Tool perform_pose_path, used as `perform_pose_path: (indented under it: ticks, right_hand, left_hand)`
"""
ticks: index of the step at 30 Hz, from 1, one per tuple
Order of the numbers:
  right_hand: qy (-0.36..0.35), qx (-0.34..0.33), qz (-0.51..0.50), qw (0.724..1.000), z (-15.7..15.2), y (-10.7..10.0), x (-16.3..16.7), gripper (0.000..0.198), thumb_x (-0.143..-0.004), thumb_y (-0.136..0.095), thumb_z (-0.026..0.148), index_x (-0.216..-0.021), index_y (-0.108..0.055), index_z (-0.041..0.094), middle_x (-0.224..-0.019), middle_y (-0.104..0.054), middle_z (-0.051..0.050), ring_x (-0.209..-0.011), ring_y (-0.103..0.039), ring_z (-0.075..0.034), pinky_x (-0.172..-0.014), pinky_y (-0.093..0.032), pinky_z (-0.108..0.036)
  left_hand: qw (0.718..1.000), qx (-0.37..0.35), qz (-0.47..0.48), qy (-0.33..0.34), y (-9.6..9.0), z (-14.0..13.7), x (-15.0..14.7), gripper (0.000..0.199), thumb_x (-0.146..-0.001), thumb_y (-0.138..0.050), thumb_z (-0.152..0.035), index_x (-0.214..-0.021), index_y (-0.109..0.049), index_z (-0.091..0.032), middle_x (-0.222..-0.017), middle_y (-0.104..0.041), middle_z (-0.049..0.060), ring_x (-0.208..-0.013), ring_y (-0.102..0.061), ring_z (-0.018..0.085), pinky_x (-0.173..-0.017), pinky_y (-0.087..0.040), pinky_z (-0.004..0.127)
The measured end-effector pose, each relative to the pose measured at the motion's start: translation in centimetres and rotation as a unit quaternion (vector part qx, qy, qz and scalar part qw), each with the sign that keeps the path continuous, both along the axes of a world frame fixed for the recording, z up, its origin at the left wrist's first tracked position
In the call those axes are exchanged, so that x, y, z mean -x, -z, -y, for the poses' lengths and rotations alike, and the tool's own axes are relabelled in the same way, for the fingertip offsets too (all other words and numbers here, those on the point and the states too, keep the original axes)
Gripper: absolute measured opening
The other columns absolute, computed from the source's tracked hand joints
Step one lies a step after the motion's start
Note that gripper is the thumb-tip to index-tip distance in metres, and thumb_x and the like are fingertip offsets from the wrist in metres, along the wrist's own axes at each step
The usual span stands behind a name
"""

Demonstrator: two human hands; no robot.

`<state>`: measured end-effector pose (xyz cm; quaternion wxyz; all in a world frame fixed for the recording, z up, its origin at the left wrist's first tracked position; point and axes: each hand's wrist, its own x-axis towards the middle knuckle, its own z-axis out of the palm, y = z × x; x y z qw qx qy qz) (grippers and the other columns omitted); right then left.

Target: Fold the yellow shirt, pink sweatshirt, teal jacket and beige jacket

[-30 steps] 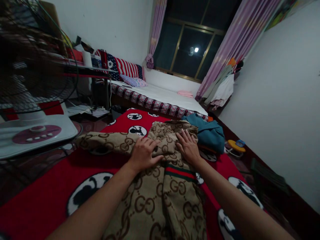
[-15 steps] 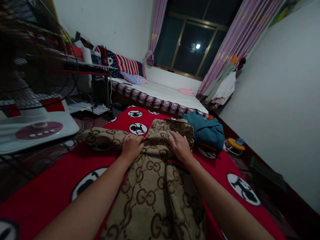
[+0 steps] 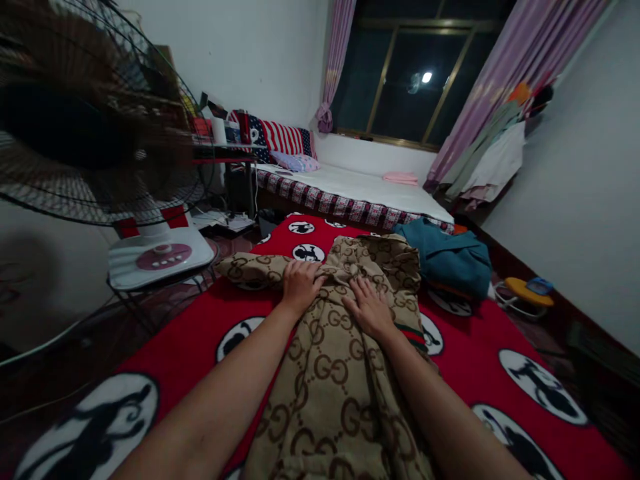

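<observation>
A tan jacket point(image 3: 333, 370) with a brown interlocking-letter pattern lies spread on the red bedspread point(image 3: 200, 390), its collar end away from me. My left hand point(image 3: 301, 288) rests on the jacket at the base of the sleeve stretching left, fingers slightly bent and close together. To its right, my right hand point(image 3: 371, 310) lies palm down on the upper part of the jacket with its fingers spread. A green and red stripe point(image 3: 415, 338) shows on the cloth just right of my right wrist. Fabric beneath both palms is hidden.
A folded teal garment point(image 3: 445, 257) lies right of the collar. At left a fan point(image 3: 163, 257) stands on a small support. Beyond are a bed with a white top point(image 3: 350, 183), a cluttered desk point(image 3: 227, 155) and hanging clothes point(image 3: 495, 167). A yellow stool point(image 3: 527, 292) stands at right.
The view has swung left, showing more of the fan. My right hand now lies flatter on the jacket's upper part, and the striped cloth sits further out to the right.
</observation>
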<state>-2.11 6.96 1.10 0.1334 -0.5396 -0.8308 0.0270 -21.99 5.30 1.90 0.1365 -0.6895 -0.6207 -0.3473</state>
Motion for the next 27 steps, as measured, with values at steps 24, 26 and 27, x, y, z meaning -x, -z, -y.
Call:
perform_pose_path:
  ticks: [24, 26, 27]
  right_hand:
    - [0.091, -0.126, -0.262, 0.952, -2.5, 0.5, -2.0, 0.05, -0.082, -0.039, 0.011, -0.13, -0.05, 0.013, -0.123, -0.06, -0.014, -0.113, -0.057, -0.023, -0.099, -0.043, -0.036]
    - [0.105, -0.102, -0.202, 0.968, -3.9, -1.0, -2.3, 0.058, -0.078, -0.042, 0.007, -0.136, -0.046, 0.017, -0.131, -0.056, -0.012, -0.115, -0.056, -0.023, -0.098, -0.044, -0.033]
    - [0.095, -0.085, -0.171, 0.977, -4.7, -1.8, -2.3, 0.064, -0.076, -0.045, 0.006, -0.14, -0.043, 0.02, -0.136, -0.053, -0.009, -0.116, -0.056, -0.023, -0.096, -0.045, -0.032]
  left_hand:
    - [0.929, 0.37, -0.002, -0.017, -8.2, -0.5, 18.7, 0.029, -0.061, -0.061, -0.041, -0.072, -0.072, -0.017, -0.07, -0.071, 0.003, -0.073, -0.064, 0.022, -0.06, -0.04, 0.024]
    - [0.936, 0.35, -0.014, -0.019, -9.5, -0.3, 18.9, 0.029, -0.064, -0.056, -0.041, -0.072, -0.07, -0.018, -0.07, -0.07, 0.004, -0.073, -0.063, 0.022, -0.06, -0.04, 0.025]
    - [0.944, 0.329, -0.02, -0.024, -10.1, -0.2, 18.9, 0.029, -0.066, -0.052, -0.041, -0.071, -0.068, -0.018, -0.072, -0.069, 0.004, -0.075, -0.063, 0.023, -0.061, -0.04, 0.025]
